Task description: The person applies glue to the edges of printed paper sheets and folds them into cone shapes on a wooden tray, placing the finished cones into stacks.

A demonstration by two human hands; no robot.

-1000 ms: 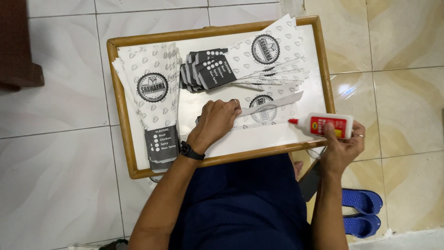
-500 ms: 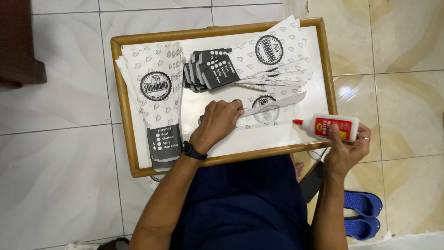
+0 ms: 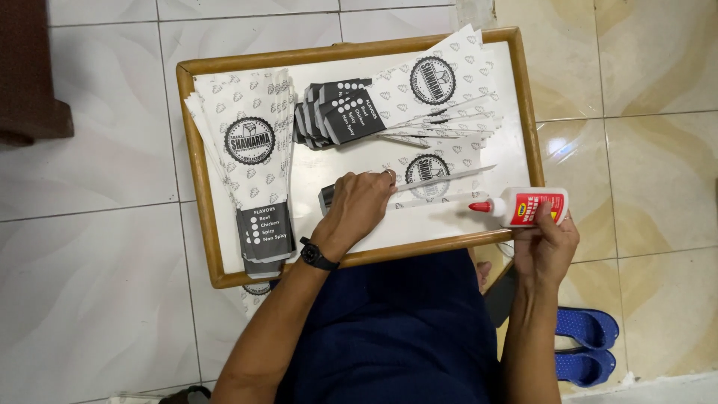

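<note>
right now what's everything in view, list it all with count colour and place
tray: one, wooden rim with white base, on the lap
flat paper sleeves: one stack, white and grey, tray's left side
fanned paper sleeves: one pile, white and grey, tray's top right
paper sleeve: one, white, under the left hand
glue bottle: one, white with red nozzle, at the tray's right edge
slippers: two, blue, floor at lower right
floor tiles: white and beige
wristwatch: one, black, left wrist
left hand: pressing the paper sleeve
right hand: holding the glue bottle
</note>
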